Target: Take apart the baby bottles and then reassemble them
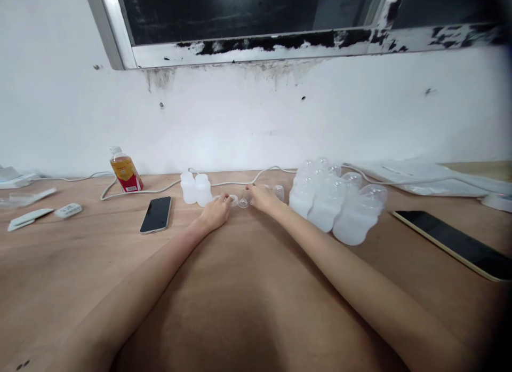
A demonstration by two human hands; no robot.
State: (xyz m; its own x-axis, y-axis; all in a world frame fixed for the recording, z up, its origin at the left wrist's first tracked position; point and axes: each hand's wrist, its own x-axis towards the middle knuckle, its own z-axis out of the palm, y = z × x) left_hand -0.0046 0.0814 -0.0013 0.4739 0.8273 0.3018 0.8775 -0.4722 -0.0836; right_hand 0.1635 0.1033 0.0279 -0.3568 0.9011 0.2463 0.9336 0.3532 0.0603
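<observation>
My left hand (216,211) reaches to the small clear parts at mid-table, its fingertips closed at a pale ring (233,200). Just right of the ring lies a clear nipple-shaped piece (243,202). My right hand (263,197) is beside that piece, fingers pinched on something too small to make out. Another clear dome-shaped piece (279,192) stands behind my right hand. Two frosted white bottles without tops (196,189) stand left of my left hand. Several frosted bottles with clear domed tops (336,201) are grouped right of my right hand.
A phone (156,214) and a drink bottle (126,171) are on the left, with small packets (69,210) farther left. A white cable (264,174) runs along the wall. On the right lie a dark tablet (456,243) and clear plastic bags (424,178).
</observation>
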